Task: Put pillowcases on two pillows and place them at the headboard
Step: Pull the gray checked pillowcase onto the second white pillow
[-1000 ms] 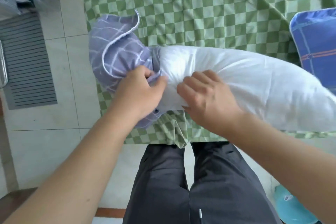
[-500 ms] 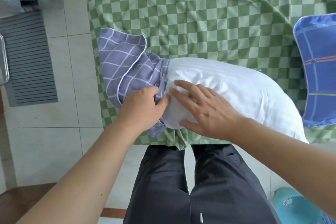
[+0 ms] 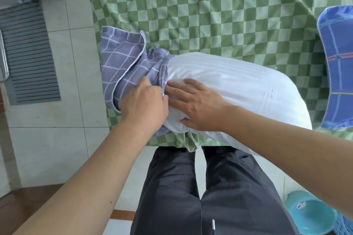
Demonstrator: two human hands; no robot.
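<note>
A plump white pillow (image 3: 238, 89) with faint woven stripes is seen lying on the bed (image 3: 210, 5), which is covered by a green-and-pale-green checked sheet, close to the bed's near edge. The pillow's long axis is laid roughly along that edge, slightly slanted, with one end pointed toward the tiled floor (image 3: 57, 139) at the side of the bed and the other toward a blue patterned pillow (image 3: 338, 66) farther along the bed. A lilac pillowcase (image 3: 124, 65) with a thin white grid and pale piping is gathered over only the floor-side end of the white pillow; its bunched opening is wrapped round that end while the loose remainder is folded flat on the sheet beyond it. The left hand (image 3: 143, 105) is placed at the bunched hem, with its fingers curled into the fabric and gripping the pillowcase. The right hand (image 3: 196, 105) is laid just beside it on the white pillow, with fingers straight and spread, pressed flat against the filling, the thumb tucked under the pillow's near side. Dark grey trousers (image 3: 200, 196) are seen below the bed's edge, and a turquoise basin (image 3: 309, 215) stands on the floor near them.
</note>
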